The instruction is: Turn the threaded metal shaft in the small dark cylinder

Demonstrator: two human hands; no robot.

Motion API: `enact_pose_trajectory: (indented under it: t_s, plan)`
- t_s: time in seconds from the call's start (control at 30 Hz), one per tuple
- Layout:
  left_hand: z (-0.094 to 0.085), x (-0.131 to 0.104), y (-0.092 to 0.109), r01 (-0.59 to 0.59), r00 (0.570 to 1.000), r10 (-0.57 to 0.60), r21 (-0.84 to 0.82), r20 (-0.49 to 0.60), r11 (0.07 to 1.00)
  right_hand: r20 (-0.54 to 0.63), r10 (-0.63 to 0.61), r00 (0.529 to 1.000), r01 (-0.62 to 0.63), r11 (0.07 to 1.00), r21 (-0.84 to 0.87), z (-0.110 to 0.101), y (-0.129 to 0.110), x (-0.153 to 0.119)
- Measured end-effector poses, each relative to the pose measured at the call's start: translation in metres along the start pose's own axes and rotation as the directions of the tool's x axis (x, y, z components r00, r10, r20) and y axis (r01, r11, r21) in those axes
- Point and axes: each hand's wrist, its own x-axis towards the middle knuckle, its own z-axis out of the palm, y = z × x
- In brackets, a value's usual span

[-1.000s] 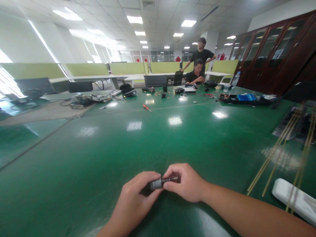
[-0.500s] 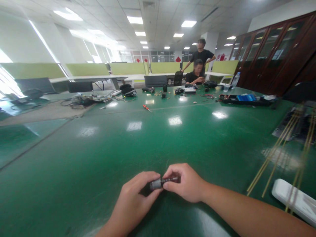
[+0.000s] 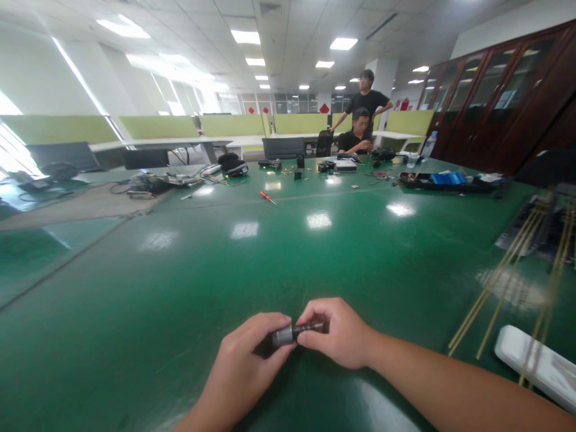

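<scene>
Left hand (image 3: 240, 369) has its grip closed around the fat grey end of a small metal cylinder (image 3: 284, 335), thumb on top. The part sits right between both hands, just above the green worktop (image 3: 189, 282), near its front edge. Right hand (image 3: 339, 333) pinches the thin dark threaded shaft (image 3: 310, 327) sticking out of that cylinder, fingertips closed on it. Off to the right, thin brass rods (image 3: 499, 282) and a white bar (image 3: 535, 363) lie on the worktop.

Part in your grip: the small cylinder (image 3: 284, 335) is looking like dull grey metal, its dark threaded rod (image 3: 309, 327) matt.
Surface (image 3: 270, 252): it is showing smooth, glossy green, mirroring the ceiling lights.
Cabinet (image 3: 504, 96): it is gleaming as polished dark wood with glass doors.
</scene>
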Motion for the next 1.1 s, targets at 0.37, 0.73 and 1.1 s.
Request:
enact_pose_trajectory:
  t_s: [0.37,0.73,1.1]
  plan:
    - [0.0021,0.0001,-0.0024,-0.008,1.000,0.008,-0.010,-0.001,1.000,0.006,0.000,1.000,0.000,0.999,0.049,0.0017,0.0029,0.0000]
    - [0.0019,-0.0003,-0.0023,-0.007,1.000,0.007,-0.007,-0.003,1.000,-0.004,0.012,1.000,-0.012,0.999,0.035,0.0014,0.0017,0.0002]
    - [0.0023,-0.0026,-0.0054,-0.012,1.000,0.012,0.002,-0.015,1.000,-0.001,0.021,1.000,-0.021,0.998,0.055,0.0006,-0.0003,0.0008]
